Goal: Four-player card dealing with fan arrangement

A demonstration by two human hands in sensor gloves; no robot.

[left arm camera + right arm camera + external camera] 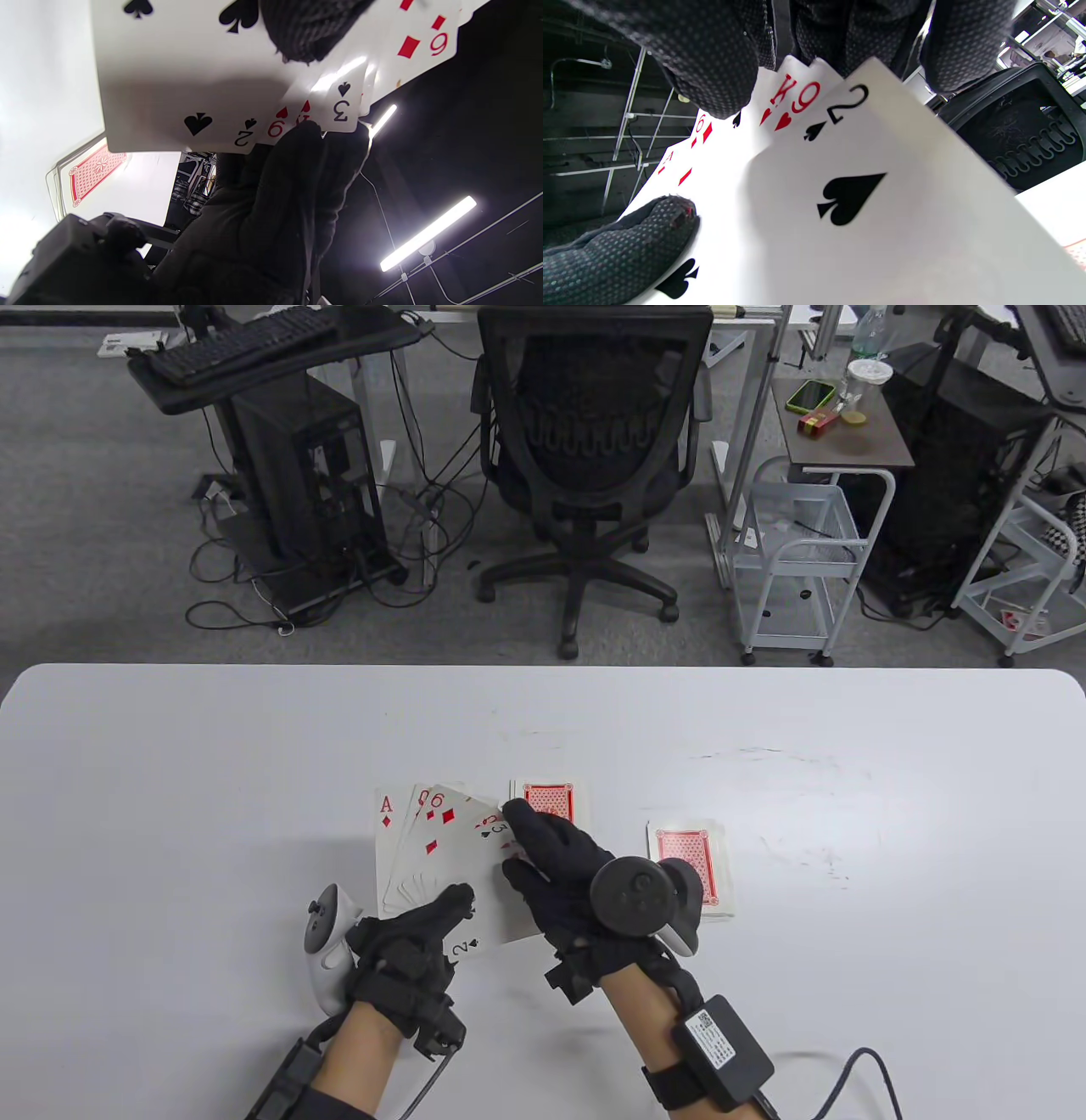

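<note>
A fan of face-up cards (433, 848) is held above the white table (170, 780); it shows an ace and six of diamonds, a three of spades and a two of spades. My left hand (416, 942) grips the fan at its lower end, thumb on the cards. My right hand (551, 869) holds the fan's right upper edge with its fingers (522, 827). The left wrist view shows the two of spades (182, 76) in front; the right wrist view shows it too (852, 195), with a king and nine of hearts behind. Two face-down red-backed piles lie on the table, one (560, 799) behind the right hand, one (700, 861) to its right.
A black office chair (590, 449) stands beyond the table's far edge. A white cart (797, 551) and a computer tower (297, 475) stand on the floor behind. A face-down pile (91, 173) also shows in the left wrist view.
</note>
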